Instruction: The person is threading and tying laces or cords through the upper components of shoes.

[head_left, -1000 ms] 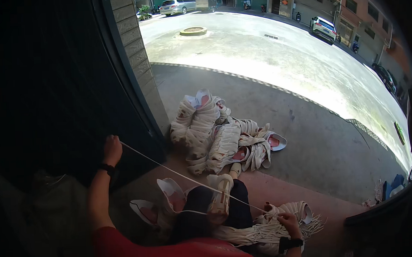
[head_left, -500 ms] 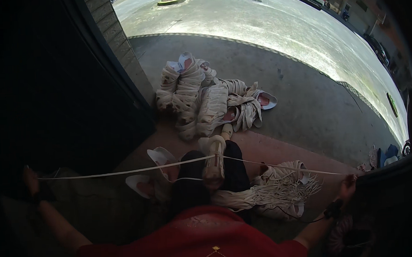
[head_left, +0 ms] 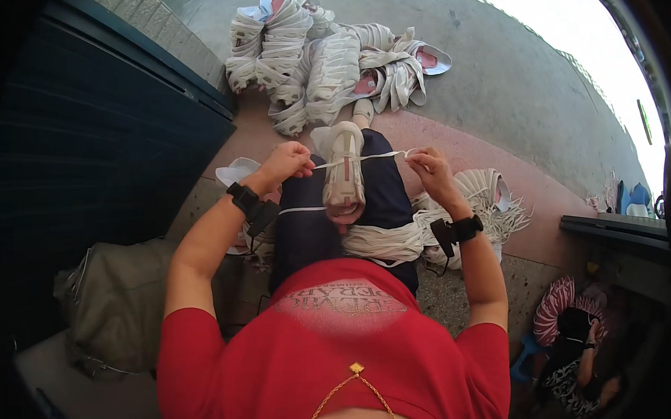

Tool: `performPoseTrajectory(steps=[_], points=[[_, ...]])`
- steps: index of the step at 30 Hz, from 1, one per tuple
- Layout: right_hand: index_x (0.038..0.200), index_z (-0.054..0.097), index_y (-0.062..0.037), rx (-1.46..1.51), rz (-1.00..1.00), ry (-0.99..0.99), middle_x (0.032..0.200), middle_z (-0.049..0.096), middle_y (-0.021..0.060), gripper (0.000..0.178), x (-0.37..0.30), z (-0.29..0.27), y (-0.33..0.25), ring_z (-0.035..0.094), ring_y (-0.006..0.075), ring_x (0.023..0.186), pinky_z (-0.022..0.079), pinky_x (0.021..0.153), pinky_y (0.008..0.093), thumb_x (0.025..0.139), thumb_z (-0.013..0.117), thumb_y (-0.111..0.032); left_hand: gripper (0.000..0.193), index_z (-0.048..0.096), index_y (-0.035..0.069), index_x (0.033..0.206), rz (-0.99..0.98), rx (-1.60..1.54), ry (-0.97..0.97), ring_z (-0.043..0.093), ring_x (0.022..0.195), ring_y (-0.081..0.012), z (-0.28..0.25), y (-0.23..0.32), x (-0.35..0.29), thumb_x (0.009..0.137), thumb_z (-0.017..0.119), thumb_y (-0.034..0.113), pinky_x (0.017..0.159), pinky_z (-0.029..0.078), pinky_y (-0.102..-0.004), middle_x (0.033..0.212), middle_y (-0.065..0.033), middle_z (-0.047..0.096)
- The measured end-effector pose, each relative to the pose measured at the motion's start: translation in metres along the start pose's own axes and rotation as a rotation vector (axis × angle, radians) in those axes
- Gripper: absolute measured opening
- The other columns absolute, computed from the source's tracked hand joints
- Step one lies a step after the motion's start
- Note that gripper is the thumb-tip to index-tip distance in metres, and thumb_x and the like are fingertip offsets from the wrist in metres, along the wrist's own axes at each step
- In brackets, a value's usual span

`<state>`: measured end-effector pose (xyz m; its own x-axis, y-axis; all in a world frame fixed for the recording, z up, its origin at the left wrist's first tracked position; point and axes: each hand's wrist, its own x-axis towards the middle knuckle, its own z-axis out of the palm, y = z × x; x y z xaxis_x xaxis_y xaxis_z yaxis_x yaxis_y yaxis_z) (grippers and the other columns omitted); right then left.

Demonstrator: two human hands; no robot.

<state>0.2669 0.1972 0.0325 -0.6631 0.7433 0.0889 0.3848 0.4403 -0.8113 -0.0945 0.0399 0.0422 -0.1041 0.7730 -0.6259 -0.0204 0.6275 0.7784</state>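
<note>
Between your knees, the pale shoe (head_left: 344,187) stands out over your dark trousers (head_left: 303,237), toe end unclear, with a white lace (head_left: 382,156) crossing it. Your left hand (head_left: 291,162) pinches that lace just left of the shoe, fingers curled in; your right hand (head_left: 428,169) pinches it on the other side between thumb and fingertips, so it runs nearly straight across between them. Another white strand (head_left: 303,209) runs left from the shoe's nearer part over your thigh. A bundle of loose laces (head_left: 385,242) lies across your right leg, beside more pale shoes (head_left: 478,182). Beyond your foot, a heap of stacked shoes (head_left: 333,66) rests on the floor.
</note>
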Motion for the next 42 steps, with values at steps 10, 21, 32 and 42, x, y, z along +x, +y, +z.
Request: performPoseTrajectory(steps=[10, 21, 32, 42], points=[[0.084, 0.070, -0.0082, -0.251, -0.086, -0.215, 0.104, 0.070, 0.0120, 0.016, 0.028, 0.108, 0.004, 0.061, 0.0314, 0.112, 0.044, 0.094, 0.0475, 0.088, 0.055, -0.015, 0.014, 0.061, 0.002, 0.098, -0.234, -0.014, -0.117, 0.060, 0.075, -0.0147, 0.103, 0.001, 0.085, 0.099, 0.052, 0.012, 0.066, 0.050, -0.0273, 0.085, -0.0055, 0.062], [0.087, 0.070, -0.0060, -0.329, -0.102, -0.041, 0.107, 0.070, 0.0099, 0.016, 0.048, 0.131, 0.025, 0.061, 0.0291, 0.113, 0.044, 0.094, 0.0464, 0.084, 0.057, -0.013, 0.017, 0.057, 0.001, 0.112, -0.017, -0.480, 0.153, 0.065, 0.096, -0.0156, 0.123, -0.031, 0.067, 0.105, 0.051, 0.015, 0.086, 0.053, -0.0289, 0.108, -0.0083, 0.066], [0.091, 0.072, -0.0050, -0.431, -0.035, -0.166, 0.109, 0.068, 0.0111, 0.018, 0.056, 0.131, 0.021, 0.060, 0.0306, 0.111, 0.044, 0.090, 0.0471, 0.082, 0.059, -0.011, 0.020, 0.056, 0.001, 0.115, -0.011, -0.482, 0.157, 0.064, 0.100, -0.0158, 0.122, -0.037, 0.067, 0.106, 0.051, 0.018, 0.088, 0.053, -0.0288, 0.111, -0.0088, 0.065], [0.093, 0.074, -0.0120, -0.544, 0.026, -0.141, 0.096, 0.065, 0.0079, 0.022, 0.047, 0.124, 0.001, 0.058, 0.0280, 0.102, 0.041, 0.085, 0.0460, 0.086, 0.068, -0.032, 0.025, 0.058, 0.006, 0.125, 0.066, 0.008, 0.250, 0.065, 0.072, -0.0135, 0.097, 0.007, 0.042, 0.103, 0.053, 0.014, 0.067, 0.054, -0.0266, 0.081, -0.0059, 0.066]])
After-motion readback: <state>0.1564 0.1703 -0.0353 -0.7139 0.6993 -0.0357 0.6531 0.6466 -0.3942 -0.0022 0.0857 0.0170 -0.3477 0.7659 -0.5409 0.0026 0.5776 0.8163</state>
